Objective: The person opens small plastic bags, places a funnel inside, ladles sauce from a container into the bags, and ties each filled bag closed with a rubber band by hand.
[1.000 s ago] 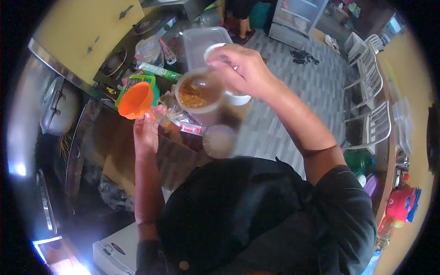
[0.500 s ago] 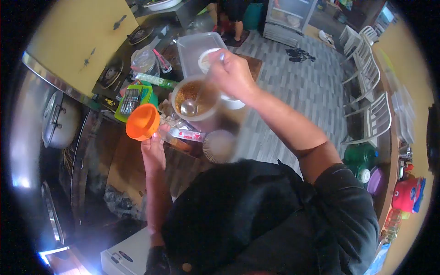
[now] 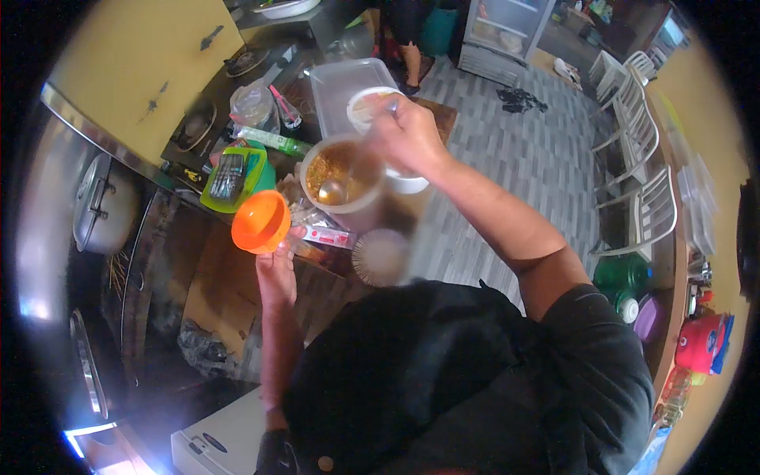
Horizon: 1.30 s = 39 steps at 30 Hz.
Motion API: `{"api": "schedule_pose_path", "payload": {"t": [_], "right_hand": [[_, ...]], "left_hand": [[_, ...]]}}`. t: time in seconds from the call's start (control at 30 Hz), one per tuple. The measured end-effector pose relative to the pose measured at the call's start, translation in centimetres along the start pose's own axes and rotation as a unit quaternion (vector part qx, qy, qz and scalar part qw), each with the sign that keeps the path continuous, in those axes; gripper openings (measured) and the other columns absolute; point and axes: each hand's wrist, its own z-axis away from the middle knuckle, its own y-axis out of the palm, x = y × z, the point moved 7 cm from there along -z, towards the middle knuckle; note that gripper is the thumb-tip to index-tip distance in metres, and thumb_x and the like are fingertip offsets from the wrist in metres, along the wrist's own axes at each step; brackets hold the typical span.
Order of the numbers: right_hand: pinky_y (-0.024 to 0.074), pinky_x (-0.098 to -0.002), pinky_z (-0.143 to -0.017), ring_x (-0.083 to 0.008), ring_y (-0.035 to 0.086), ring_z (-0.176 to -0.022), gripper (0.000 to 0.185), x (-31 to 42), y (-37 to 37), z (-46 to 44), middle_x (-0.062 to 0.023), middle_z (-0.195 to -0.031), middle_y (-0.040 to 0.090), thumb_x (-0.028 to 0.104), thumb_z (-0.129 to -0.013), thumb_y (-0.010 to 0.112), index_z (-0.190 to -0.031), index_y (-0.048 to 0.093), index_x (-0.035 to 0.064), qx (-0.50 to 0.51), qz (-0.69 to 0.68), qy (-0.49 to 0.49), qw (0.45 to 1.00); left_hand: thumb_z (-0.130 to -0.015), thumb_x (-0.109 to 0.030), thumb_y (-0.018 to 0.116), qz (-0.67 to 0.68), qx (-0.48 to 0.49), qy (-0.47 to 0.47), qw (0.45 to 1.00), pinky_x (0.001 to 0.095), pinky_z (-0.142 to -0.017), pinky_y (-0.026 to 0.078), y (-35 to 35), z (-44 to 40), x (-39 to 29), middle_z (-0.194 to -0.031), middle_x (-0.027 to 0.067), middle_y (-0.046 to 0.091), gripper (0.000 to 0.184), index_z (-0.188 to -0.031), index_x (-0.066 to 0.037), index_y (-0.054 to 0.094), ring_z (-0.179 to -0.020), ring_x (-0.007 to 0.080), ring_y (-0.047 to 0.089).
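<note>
My left hand is closed on an orange bowl, held up left of a tall tub of brown sauce or soup. Above that tub my right hand is closed around the handle of a ladle, whose metal head rests in the brown contents. The handle is blurred and partly hidden by steam or haze. Behind my right hand stands a white round container, partly covered by the hand. A red and white packet lies between the bowl and the tub.
A green box sits to the left, beside a green and white carton. Behind the tub is a clear plastic bin. Another person's leg shows at the back. White chairs line the right wall.
The orange bowl in my left hand has shifted slightly right and down and tilted, showing more of its inside. The ladle's head sits slightly lower in the brown contents.
</note>
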Motion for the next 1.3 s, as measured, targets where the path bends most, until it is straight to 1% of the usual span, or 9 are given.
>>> {"api": "schedule_pose_path", "payload": {"t": [0.23, 0.3, 0.37, 0.4, 0.5, 0.73, 1.03, 1.17, 1.3], "right_hand": [[0.05, -0.0296, -0.049, -0.0185, 0.063, -0.057, 0.016, -1.2, -1.8, -1.3, -0.0148, -0.072, 0.062, 0.011, -0.083, 0.049, -0.09, 0.053, -0.0033, -0.032, -0.09, 0.009, 0.995], [0.0481, -0.0236, -0.048, -0.0114, 0.057, -0.054, 0.011, -0.7, -2.9, -1.6, -0.0064, -0.073, 0.056, 0.007, -0.085, 0.045, -0.088, 0.052, -0.0005, -0.046, -0.153, 0.065, 0.985], [0.0484, -0.0237, -0.046, -0.012, 0.057, -0.053, 0.011, 0.1, -4.1, -2.1, -0.0071, -0.072, 0.056, 0.008, -0.085, 0.044, -0.088, 0.051, 0.0005, -0.044, -0.139, 0.056, 0.988], [0.0483, -0.0238, -0.046, -0.0127, 0.057, -0.053, 0.011, 0.4, -4.4, -2.4, -0.0074, -0.071, 0.056, 0.009, -0.086, 0.044, -0.088, 0.051, 0.001, -0.05, -0.168, 0.066, 0.982], [0.0482, -0.024, -0.047, -0.0146, 0.058, -0.053, 0.012, 3.1, -5.9, -2.7, -0.008, -0.071, 0.057, 0.012, -0.087, 0.045, -0.087, 0.051, 0.0022, -0.054, -0.189, 0.07, 0.978], [0.0492, -0.0248, -0.049, -0.0162, 0.059, -0.054, 0.013, 10.2, -7.7, -1.1, -0.0082, -0.076, 0.057, 0.011, -0.085, 0.047, -0.09, 0.052, -0.0011, -0.035, -0.174, -0.03, 0.984], [0.0507, -0.0249, -0.058, -0.0152, 0.061, -0.065, 0.012, 15.9, -7.3, 4.6, -0.0105, -0.085, 0.059, 0.01, -0.087, 0.049, -0.091, 0.054, -0.0008, 0.122, -0.103, -0.314, 0.936], [0.0519, -0.0268, -0.058, -0.0169, 0.061, -0.066, 0.016, 12.1, -9.3, 2.8, -0.0132, -0.088, 0.058, 0.014, -0.088, 0.048, -0.094, 0.052, -0.0005, 0.012, -0.263, -0.192, 0.946], [0.0501, -0.0281, -0.059, -0.0194, 0.061, -0.066, 0.019, 8.4, -9.2, 0.7, -0.0103, -0.086, 0.058, 0.018, -0.09, 0.046, -0.096, 0.051, 0.001, -0.043, -0.222, -0.125, 0.966]], "left_hand": [[-0.088, -0.003, 0.04, 0.033, 0.026, -0.071, 0.997, 0.0346, -0.091, 0.039, -1.2, 0.6, 3.6, -0.105, 0.011, 0.054, 0.028, -0.116, 0.0, 0.043, -0.097, 0.0208, 0.054], [-0.089, -0.004, 0.042, 0.017, 0.051, -0.063, 0.997, 0.0323, -0.09, 0.039, -0.6, 1.0, 4.0, -0.104, 0.0095, 0.055, 0.026, -0.114, 0.0, 0.045, -0.097, 0.0187, 0.053], [-0.089, -0.006, 0.043, 0.021, 0.038, -0.095, 0.994, 0.0243, -0.076, 0.041, 0.4, 1.5, 4.3, -0.101, 0.0052, 0.057, 0.022, -0.109, -0.001, 0.051, -0.086, 0.0102, 0.052], [-0.089, -0.007, 0.044, -0.102, 0.076, -0.063, 0.99, 0.0192, -0.063, 0.036, 0.9, 1.1, 4.2, -0.097, 0.002, 0.059, 0.019, -0.104, -0.002, 0.055, -0.074, 0.0043, 0.047], [-0.089, -0.007, 0.045, -0.164, 0.095, -0.039, 0.981, 0.0179, -0.056, 0.031, 2.6, 1.3, 3.5, -0.094, 0.0008, 0.06, 0.017, -0.1, -0.003, 0.057, -0.066, 0.0023, 0.042], [-0.09, -0.016, 0.046, -0.128, 0.165, -0.001, 0.978, 0.0291, -0.083, 0.042, 5.9, 0.4, 2.5, -0.091, 0.0053, 0.06, 0.021, -0.097, 0.001, 0.057, -0.088, 0.0144, 0.056], [-0.091, -0.019, 0.044, -0.111, 0.152, -0.013, 0.982, 0.0285, -0.076, 0.046, 6.3, -0.4, 3.1, -0.095, 0.0071, 0.061, 0.024, -0.1, -0.001, 0.057, -0.089, 0.0145, 0.057], [-0.091, -0.02, 0.045, -0.077, 0.154, -0.005, 0.985, 0.0281, -0.073, 0.047, 6.2, -0.5, 3.1, -0.095, 0.0077, 0.061, 0.024, -0.101, -0.001, 0.057, -0.089, 0.0144, 0.057], [-0.091, -0.021, 0.046, -0.14, 0.144, -0.017, 0.979, 0.0295, -0.077, 0.046, 6.2, -0.2, 2.0, -0.094, 0.008, 0.061, 0.026, -0.101, 0.0, 0.057, -0.088, 0.0155, 0.058]]}}
